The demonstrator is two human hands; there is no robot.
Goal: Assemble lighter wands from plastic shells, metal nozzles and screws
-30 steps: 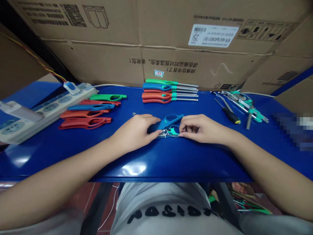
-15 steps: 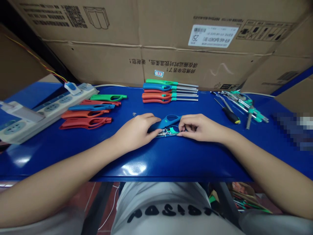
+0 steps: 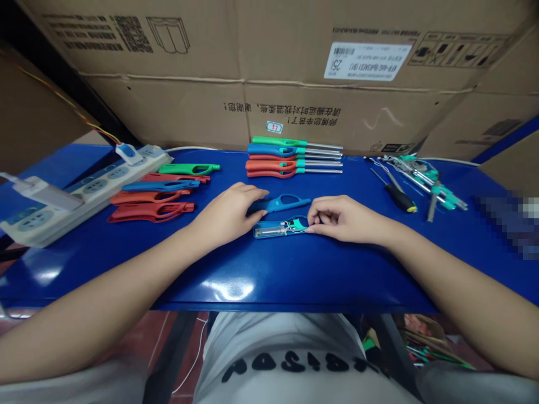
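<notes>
My left hand is closed on the rear end of a blue lighter shell half, gripped between thumb and fingers. In front of it lies the other blue shell half, its inside facing up. A clear fuel tank, thin white wires and a green trigger piece sit in this lower half. My right hand pinches the lower half's front end with curled fingers. What exactly lies between those fingertips is hidden.
Behind are several assembled lighters. Red, blue and green shells lie at left beside a power strip. At right are a screwdriver and metal lighter tubes with green parts. A cardboard box walls the table's back.
My left hand has moved left and slightly away from me with the blue shell half, apart from the lower half, exposing the fuel tank. My right hand has stayed almost still.
</notes>
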